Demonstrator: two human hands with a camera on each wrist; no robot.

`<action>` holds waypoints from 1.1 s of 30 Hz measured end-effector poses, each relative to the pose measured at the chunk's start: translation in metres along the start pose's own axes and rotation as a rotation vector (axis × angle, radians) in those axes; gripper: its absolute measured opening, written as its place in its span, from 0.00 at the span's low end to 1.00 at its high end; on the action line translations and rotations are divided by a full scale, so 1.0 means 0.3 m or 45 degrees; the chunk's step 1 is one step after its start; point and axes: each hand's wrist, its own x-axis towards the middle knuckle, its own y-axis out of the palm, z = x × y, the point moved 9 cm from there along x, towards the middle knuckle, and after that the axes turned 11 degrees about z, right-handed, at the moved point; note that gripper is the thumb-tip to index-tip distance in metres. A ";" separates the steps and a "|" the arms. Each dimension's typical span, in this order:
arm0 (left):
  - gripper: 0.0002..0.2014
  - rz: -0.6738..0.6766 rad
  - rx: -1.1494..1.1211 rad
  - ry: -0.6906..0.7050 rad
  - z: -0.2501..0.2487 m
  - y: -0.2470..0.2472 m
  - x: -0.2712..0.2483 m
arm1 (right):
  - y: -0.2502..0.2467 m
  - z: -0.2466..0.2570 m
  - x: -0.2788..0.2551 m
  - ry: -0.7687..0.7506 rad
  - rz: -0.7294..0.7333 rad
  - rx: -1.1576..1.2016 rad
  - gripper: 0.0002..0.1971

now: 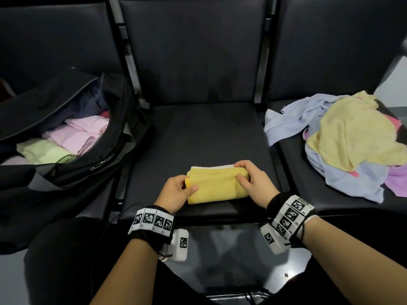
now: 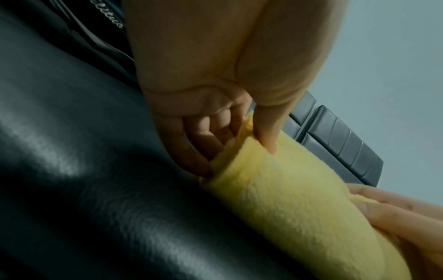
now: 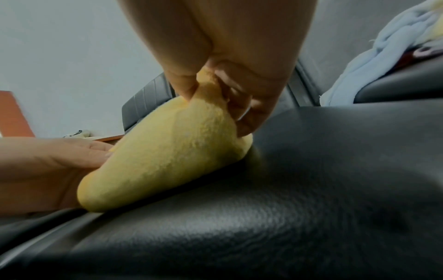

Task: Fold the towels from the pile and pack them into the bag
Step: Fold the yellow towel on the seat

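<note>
Towel [image 1: 214, 186], fluffy yellow, folded oblong, pinched endwise by left hand [image 1: 176, 192] and right hand [image 1: 253, 180].

You've got 1 folded yellow towel [image 1: 214, 183] on the bench [image 1: 198, 133], 2 hands [image 1: 176, 190] on it, 1 black bag [image 1: 66, 128] with 1 green and roughly 2 pink folded towels visible, 1 loose pile [image 1: 343, 142]; count in pile unclear.

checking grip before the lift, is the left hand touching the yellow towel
Touching. The left wrist view shows the left hand pinching the yellow towel at its end.
</note>
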 end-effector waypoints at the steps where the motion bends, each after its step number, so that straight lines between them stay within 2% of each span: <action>1: 0.04 -0.025 0.003 -0.001 0.002 0.000 0.002 | 0.000 -0.005 0.005 0.009 -0.029 0.018 0.14; 6: 0.08 -0.119 0.082 -0.043 0.005 -0.001 0.016 | -0.012 -0.047 0.035 0.134 -0.185 0.073 0.15; 11: 0.08 -0.131 0.180 -0.081 0.007 0.000 0.033 | -0.004 -0.063 0.054 0.185 -0.158 0.036 0.15; 14: 0.12 -0.108 0.320 -0.128 0.004 0.007 0.061 | 0.005 -0.082 0.068 0.258 -0.092 -0.045 0.19; 18: 0.16 -0.130 0.438 -0.230 0.026 0.010 0.085 | 0.035 -0.125 0.093 0.421 0.112 -0.155 0.25; 24: 0.10 -0.184 0.234 -0.279 0.068 -0.005 0.084 | 0.055 -0.145 0.124 0.481 0.272 -0.194 0.20; 27: 0.07 -0.185 0.187 -0.256 0.068 -0.015 0.071 | 0.065 -0.136 0.118 0.447 0.333 -0.214 0.16; 29: 0.07 -0.164 0.176 -0.270 0.064 -0.016 0.056 | 0.052 -0.106 0.111 0.377 0.305 -0.201 0.11; 31: 0.13 -0.156 0.251 -0.250 0.036 -0.021 0.045 | 0.016 -0.039 0.108 0.250 0.236 -0.164 0.08; 33: 0.24 -0.138 0.288 -0.131 -0.031 -0.027 0.036 | -0.024 0.070 0.110 0.078 0.185 -0.107 0.07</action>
